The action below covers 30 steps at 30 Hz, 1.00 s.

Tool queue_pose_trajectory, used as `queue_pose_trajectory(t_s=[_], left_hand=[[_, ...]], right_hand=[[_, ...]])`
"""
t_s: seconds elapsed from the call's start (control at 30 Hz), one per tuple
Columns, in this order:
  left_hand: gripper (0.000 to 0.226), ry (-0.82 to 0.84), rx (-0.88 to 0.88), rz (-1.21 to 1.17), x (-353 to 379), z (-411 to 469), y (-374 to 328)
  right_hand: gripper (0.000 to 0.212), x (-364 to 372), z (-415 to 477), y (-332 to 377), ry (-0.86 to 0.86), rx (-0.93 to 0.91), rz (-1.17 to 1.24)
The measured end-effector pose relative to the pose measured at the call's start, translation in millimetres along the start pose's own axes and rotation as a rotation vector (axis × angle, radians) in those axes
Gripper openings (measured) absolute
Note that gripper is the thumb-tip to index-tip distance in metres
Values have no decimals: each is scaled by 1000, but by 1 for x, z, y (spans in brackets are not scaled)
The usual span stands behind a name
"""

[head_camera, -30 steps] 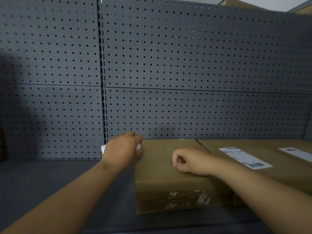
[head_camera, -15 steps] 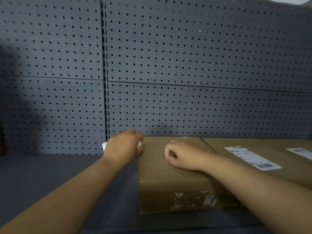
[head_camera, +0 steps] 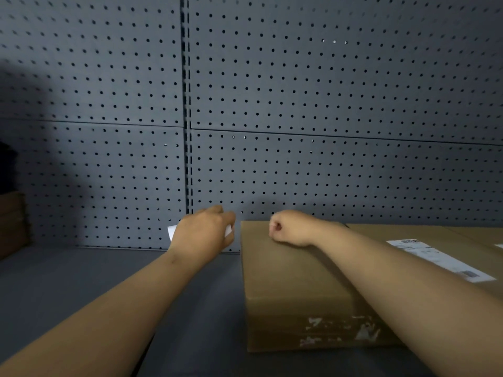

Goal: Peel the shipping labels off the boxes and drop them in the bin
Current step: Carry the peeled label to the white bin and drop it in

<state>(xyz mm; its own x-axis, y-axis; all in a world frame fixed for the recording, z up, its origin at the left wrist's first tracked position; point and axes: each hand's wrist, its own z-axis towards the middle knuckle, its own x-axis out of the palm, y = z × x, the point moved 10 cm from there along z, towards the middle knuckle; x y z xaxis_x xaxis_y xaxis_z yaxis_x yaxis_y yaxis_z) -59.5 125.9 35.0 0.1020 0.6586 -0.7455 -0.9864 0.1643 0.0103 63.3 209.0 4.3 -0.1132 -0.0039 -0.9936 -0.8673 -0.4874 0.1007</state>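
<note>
Left hand (head_camera: pixel 202 232) moved left off box (head_camera: pixel 294 276), fingers clenched on peeled label (head_camera: pixel 172 232). Right hand (head_camera: pixel 290 227) stayed fisted on box, empty. Bin unseen. Next label (head_camera: pixel 438 258) waited.

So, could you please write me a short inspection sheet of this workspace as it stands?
Surface: dark grey shelf, bare at left.
Job's things: brown cardboard box, top label-free, torn paper remnants on its front; second cardboard box beside it bears a white shipping label; white peeled label in hand.
Clutter: brown stack at far left.
Grippers: left hand closed around the peeled label; right hand fisted on the box.
Cables: nothing seen.
Surroundings: grey pegboard wall; no bin visible.
</note>
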Motion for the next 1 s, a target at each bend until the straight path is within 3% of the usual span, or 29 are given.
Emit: queue_pose_trajectory(t_s=[0.1,0.27,0.43,0.6,0.7,0.83,1.0], left_hand=[[17,4,-7,7,-2,-1,3],[12,-43,3,-24,-8,-6,5],[11,-49,-6,-41,-13,-10,5],[14,-1,-28,-3,-14,-11,2],[15,12,-29,-4,-17,-10,-2],[18,43,4,1,-19,-5,-23],[19,99,46,-6,-18,12,-62]], right_hand=[[25,-2,9,-10,-36,132,-105],[24,11,-8,62,16,-180,3],[20,2,-14,23,-54,51,-54],[21,5,-100,93,-57,-271,23],[11,1,-122,77,-11,-318,11],[11,-8,-115,9,-6,-158,-91],[19,-52,-111,-70,-238,114,-19]])
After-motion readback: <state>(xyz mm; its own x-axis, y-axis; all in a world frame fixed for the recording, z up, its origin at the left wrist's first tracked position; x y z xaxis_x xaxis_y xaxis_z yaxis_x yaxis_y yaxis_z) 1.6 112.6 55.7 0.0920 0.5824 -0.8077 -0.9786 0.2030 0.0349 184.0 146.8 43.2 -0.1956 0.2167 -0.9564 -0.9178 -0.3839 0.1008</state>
